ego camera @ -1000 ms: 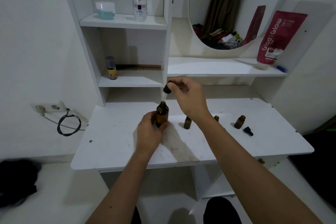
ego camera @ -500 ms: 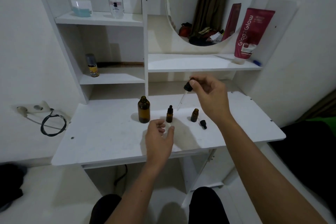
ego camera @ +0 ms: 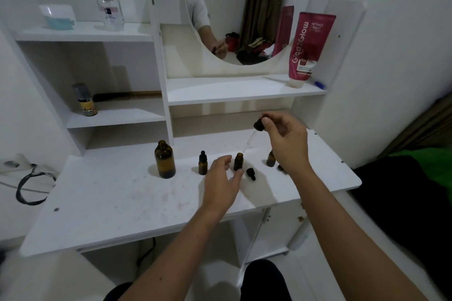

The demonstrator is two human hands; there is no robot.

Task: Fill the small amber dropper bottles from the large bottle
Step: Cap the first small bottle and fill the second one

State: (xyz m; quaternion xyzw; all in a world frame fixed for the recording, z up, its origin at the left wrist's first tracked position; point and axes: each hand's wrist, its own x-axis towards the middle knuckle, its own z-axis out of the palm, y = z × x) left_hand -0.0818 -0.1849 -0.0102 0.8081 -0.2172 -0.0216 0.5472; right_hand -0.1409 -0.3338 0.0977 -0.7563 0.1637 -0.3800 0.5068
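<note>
The left hand (ego camera: 221,184) is nearest. It hovers low over the white worktop (ego camera: 110,203) with its fingers (ego camera: 223,161) spread and holding nothing. It is just beside a small open bottle (ego camera: 238,161), so it looks ready to hold that bottle steady while it gets filled.

A loose black cap (ego camera: 250,174) lies on its side just right of that bottle. It was probably left there so the bottle's mouth stays open.

The right hand (ego camera: 287,140) is higher up. Its fingers (ego camera: 266,122) pinch the black rubber top of a dropper (ego camera: 254,134). The thin glass tube slants down toward the open small bottle, and its tip is above the bottle, not in it yet. I cannot tell if there is liquid in the tube.

Another small bottle (ego camera: 270,159) stands half hidden behind the right wrist, with a second cap (ego camera: 281,168) by it. The wrist could bump these.

To the left stands a small bottle with its dropper top on (ego camera: 202,164). It is close to the left hand and could get knocked.

Farther left, well apart, is the large bottle (ego camera: 165,160), open and upright.

Behind are shelves (ego camera: 115,117) with a little spray can (ego camera: 85,102) and a perfume bottle (ego camera: 108,6). A round mirror (ego camera: 249,7) and a red tube (ego camera: 309,46) are at the back. None of these are in the way.
</note>
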